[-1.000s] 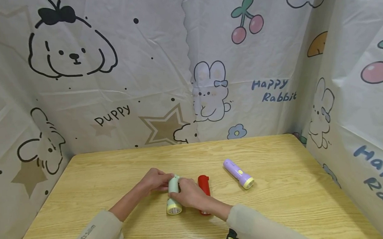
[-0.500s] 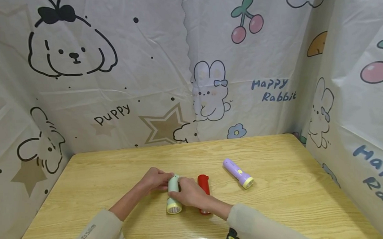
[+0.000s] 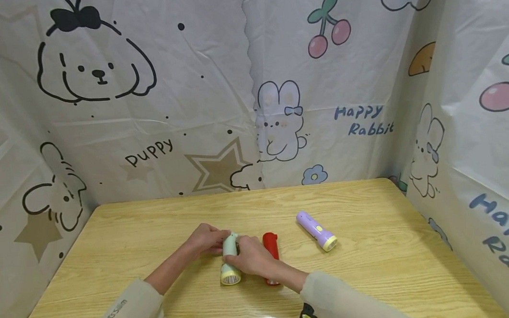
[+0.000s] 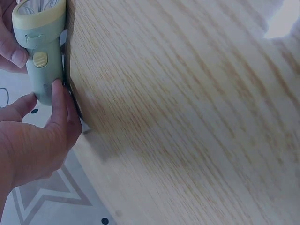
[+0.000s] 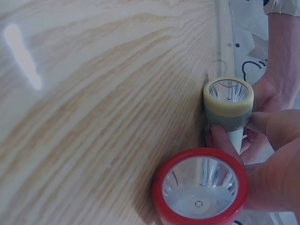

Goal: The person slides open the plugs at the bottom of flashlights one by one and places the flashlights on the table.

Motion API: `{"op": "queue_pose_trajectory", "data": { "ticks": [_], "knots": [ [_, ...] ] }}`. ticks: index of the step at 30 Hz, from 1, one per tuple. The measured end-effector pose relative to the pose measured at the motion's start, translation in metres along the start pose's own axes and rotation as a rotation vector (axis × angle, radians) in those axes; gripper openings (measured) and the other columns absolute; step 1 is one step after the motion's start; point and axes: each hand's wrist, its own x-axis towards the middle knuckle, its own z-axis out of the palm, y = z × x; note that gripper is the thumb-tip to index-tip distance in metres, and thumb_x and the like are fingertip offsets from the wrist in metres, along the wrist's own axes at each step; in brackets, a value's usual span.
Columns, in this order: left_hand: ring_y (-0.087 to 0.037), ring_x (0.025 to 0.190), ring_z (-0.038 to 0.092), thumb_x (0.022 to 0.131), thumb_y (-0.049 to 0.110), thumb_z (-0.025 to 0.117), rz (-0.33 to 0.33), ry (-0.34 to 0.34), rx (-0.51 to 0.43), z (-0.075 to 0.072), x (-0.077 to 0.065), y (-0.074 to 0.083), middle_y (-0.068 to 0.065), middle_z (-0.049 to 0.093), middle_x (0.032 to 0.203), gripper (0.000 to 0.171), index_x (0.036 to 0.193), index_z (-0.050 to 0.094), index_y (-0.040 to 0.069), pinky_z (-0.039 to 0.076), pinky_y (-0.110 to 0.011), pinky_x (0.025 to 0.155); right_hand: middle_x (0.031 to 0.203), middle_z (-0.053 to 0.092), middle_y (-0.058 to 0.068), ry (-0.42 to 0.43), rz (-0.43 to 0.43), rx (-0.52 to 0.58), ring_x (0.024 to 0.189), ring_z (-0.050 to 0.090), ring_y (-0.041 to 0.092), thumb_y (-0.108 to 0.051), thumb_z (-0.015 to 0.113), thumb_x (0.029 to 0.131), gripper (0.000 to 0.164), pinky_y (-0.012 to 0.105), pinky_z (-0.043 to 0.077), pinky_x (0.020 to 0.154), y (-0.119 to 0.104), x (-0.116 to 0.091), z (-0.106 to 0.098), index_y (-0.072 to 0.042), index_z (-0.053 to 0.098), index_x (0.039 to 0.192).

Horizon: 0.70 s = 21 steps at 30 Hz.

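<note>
A pale green flashlight [image 3: 230, 249] with a yellow rim points its lens toward the person, low over the tabletop. At its tail end, my left hand [image 3: 204, 239] pinches the body between thumb and fingers, as the left wrist view shows. My right hand [image 3: 253, 256] grips the same flashlight from the right side, around the middle of the body. A yellow slide switch [image 4: 40, 59] faces up between the two hands. In the right wrist view the lens rim [image 5: 228, 110] shows in front of both hands.
A red flashlight [image 3: 270, 244] lies just right of the green one, partly hidden under my right hand and wrist. Farther back right lies a purple flashlight [image 3: 316, 231] with a yellow head. The wooden table [image 3: 154, 222] ends at printed cloth walls [image 3: 217, 108] behind and beside it.
</note>
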Motion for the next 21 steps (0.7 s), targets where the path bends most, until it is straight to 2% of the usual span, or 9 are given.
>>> {"op": "queue_pose_trajectory", "data": {
  "ticks": [9,21],
  "knots": [
    [-0.015,0.073,0.069,0.100,0.020,0.061,-0.019,0.004,-0.002,-0.0015,0.0018,-0.0005,-0.013,0.071,0.092,0.031,0.107,0.069,-0.010,0.059,-0.025,0.067,0.074,0.060,-0.001,0.008,0.008,0.011,0.056,0.055,0.008,-0.025,0.075,0.090,0.026,0.021,0.046,0.047,-0.0019,0.0024,0.0012,-0.002,0.064,0.096],
    [-0.017,0.077,0.070,0.099,0.019,0.061,-0.003,0.001,0.015,-0.0010,-0.0007,0.0000,-0.014,0.070,0.094,0.032,0.106,0.068,-0.012,0.060,-0.028,0.069,0.071,0.060,-0.003,0.012,0.016,0.024,0.055,0.054,0.008,-0.026,0.076,0.089,0.025,0.021,0.044,0.046,-0.0018,0.0023,0.0013,-0.004,0.064,0.091]
  ]
}}
